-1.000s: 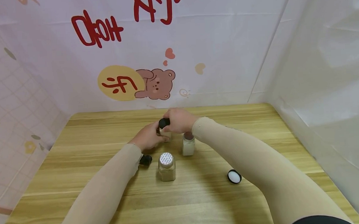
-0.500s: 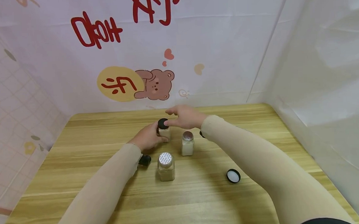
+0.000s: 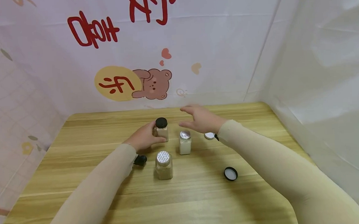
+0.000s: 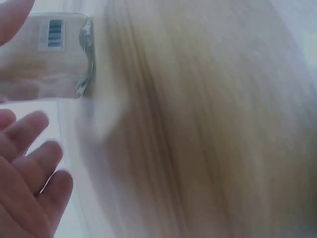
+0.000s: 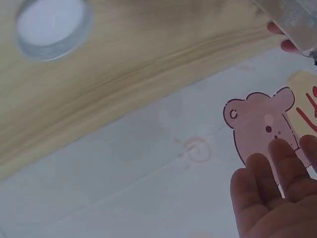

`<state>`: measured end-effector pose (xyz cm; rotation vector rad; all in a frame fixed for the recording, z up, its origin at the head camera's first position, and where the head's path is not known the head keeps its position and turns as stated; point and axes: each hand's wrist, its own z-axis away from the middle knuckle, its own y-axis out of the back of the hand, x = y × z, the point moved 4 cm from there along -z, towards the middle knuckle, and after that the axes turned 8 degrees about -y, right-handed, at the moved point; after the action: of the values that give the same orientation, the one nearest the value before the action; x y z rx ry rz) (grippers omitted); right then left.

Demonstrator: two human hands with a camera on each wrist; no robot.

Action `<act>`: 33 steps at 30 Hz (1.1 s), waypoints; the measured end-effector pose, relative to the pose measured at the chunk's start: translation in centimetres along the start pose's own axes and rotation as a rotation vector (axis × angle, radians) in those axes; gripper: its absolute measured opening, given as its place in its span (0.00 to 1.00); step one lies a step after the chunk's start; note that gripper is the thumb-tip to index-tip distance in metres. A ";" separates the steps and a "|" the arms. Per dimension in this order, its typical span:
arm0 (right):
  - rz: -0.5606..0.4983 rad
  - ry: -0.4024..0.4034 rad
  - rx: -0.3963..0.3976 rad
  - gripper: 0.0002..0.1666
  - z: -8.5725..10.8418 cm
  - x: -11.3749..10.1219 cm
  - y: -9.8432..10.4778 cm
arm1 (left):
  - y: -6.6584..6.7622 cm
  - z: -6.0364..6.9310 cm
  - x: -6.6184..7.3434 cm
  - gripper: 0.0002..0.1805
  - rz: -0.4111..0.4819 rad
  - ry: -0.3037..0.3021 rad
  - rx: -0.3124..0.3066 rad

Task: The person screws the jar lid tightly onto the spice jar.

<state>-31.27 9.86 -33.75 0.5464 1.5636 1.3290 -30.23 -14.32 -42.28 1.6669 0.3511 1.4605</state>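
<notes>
A small square glass jar (image 3: 162,133) with a black lid (image 3: 161,122) stands upright towards the back of the table. My left hand (image 3: 144,137) holds it from the left, thumb at its front; some fingers are hidden behind it. The left wrist view shows the jar (image 4: 44,62) beside the thumb, with several bent fingers apart from its side. To the right, my right hand (image 3: 202,119) hovers with fingers spread and nothing in it. Its fingers (image 5: 287,173) also look empty in the right wrist view, where the jar (image 5: 292,25) is partly visible.
A silver-topped jar of white contents (image 3: 185,146) and a bigger jar with a patterned top (image 3: 164,169) stand nearer the front. Two lids lie at the right, one beside my sleeve (image 3: 209,135) and a black-rimmed one (image 3: 230,173). Behind the table hangs a printed sheet (image 3: 219,56).
My right hand has let go of the black lid and moved right, its fingers opening. The left hand has stayed at the jar. A lid beside the right sleeve has come into view.
</notes>
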 end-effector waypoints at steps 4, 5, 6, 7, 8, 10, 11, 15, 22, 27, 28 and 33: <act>0.035 0.007 0.015 0.44 1.9 1.0 -0.1 | 0.6 0.8 -0.2 0.60 -0.059 -0.009 -0.005; 0.044 0.006 0.015 0.44 2.3 1.3 -0.2 | 0.7 1.0 -0.2 0.61 -0.075 -0.018 -0.003; 0.048 0.009 0.016 0.45 2.8 1.6 -0.2 | 0.9 1.2 -0.2 0.62 -0.091 -0.032 -0.002; 0.049 0.006 0.015 0.45 3.3 1.9 -0.2 | 1.1 1.5 -0.2 0.63 -0.107 -0.041 0.001; 0.048 0.000 0.013 0.45 3.8 2.2 -0.2 | 1.3 1.7 -0.2 0.64 -0.124 -0.050 0.007; 0.031 -0.013 0.007 0.45 4.8 2.8 -0.2 | 1.8 2.2 -0.2 0.66 -0.150 -0.063 0.021; 0.026 -0.019 0.007 0.45 5.3 3.1 -0.1 | 2.0 2.4 -0.2 0.66 -0.166 -0.069 0.030; 0.045 -0.023 0.018 0.46 7.2 4.1 -0.1 | 2.6 3.2 0.1 0.66 -0.202 -0.090 0.070; 0.056 -0.024 0.034 0.48 10.3 5.6 -0.9 | 3.1 4.2 1.7 0.56 -0.196 -0.214 0.164; 0.063 -0.030 0.008 0.49 12.3 6.2 -1.6 | 3.3 4.8 3.4 0.49 -0.191 -0.301 0.219; 0.062 -0.033 -0.004 0.49 12.7 6.3 -1.7 | 3.4 4.9 3.7 0.48 -0.187 -0.314 0.224; 0.073 -0.023 -0.048 0.50 14.6 6.4 -2.5 | 3.4 4.9 5.7 0.44 -0.154 -0.362 0.201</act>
<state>-20.62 21.45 -37.49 0.5919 1.5022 1.4068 -25.30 -14.36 -35.62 1.9764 0.4228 1.0118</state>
